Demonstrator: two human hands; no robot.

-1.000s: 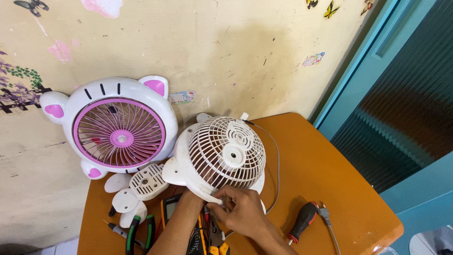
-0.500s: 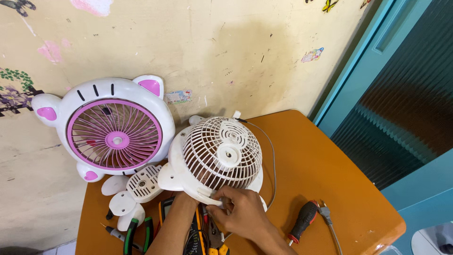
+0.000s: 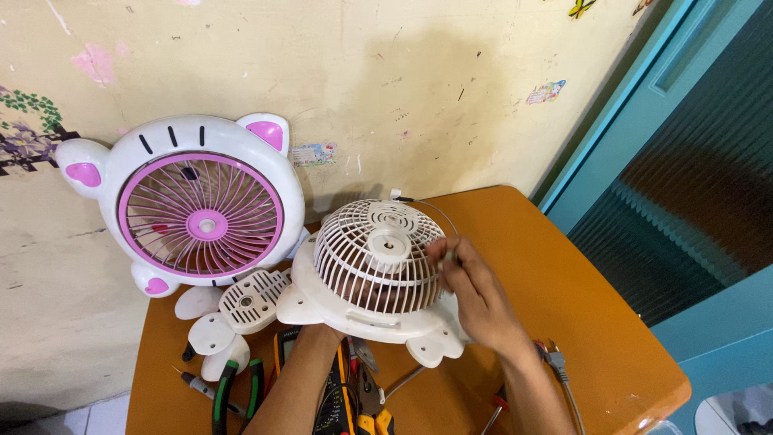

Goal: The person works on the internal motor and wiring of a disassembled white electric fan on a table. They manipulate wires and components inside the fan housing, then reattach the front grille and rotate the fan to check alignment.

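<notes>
My right hand rests against the right side of the white fan, and its fingers are curled onto the ribs of the domed grille, pressing there rather than wrapped round anything. My left hand is hidden: the forearm runs up from below and slips under the fan's base, so I cannot tell whether those fingers are clenched or slack, only that they seem to be beneath the housing. The fan lies tilted back with its grille facing up, near the middle of the orange table, its small rounded feet sticking out at the lower edge. A thin cable loops away from its top.

Just to the left, a bigger pink and white fan with ears stands upright against the wall. In front of it lie a loose white fan part with a slotted round face and a small white stand. Green-handled pliers and yellow-handled tools lie beside my left forearm. A plug lies by my right wrist.
</notes>
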